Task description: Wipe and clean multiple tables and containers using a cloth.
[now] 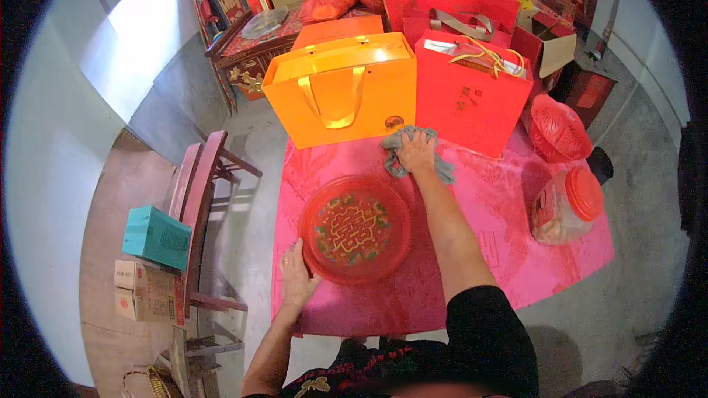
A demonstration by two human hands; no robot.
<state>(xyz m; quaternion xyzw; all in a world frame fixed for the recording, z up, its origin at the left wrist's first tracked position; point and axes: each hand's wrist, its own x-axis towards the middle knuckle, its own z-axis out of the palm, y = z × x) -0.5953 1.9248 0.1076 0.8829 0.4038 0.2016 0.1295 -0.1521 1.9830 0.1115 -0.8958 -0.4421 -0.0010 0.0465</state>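
Note:
My right hand [416, 150] is pressed on a crumpled grey cloth [396, 167], which lies on the pink plastic table cover [522, 254] in front of the gift bags. A round red plastic tray or lidded box [357, 232] rests on the table's near left part, with a gold double-happiness character and a coloured floral ring on it. Its lower left rim is gripped by my left hand [297, 273], thumb below and fingers along the side. Just beyond the cloth stand an orange gift bag [343, 99] with ribbon handles and a red gift bag [470, 97] with gold cord handles.
A clear plastic jar [558, 215] with a red lid stands at the table's right, below a red plastic basket [558, 127]. Larger red bags [448, 0] fill the back. Left, wooden benches [202, 188] stand near a teal box [156, 237] and a cardboard box [148, 293].

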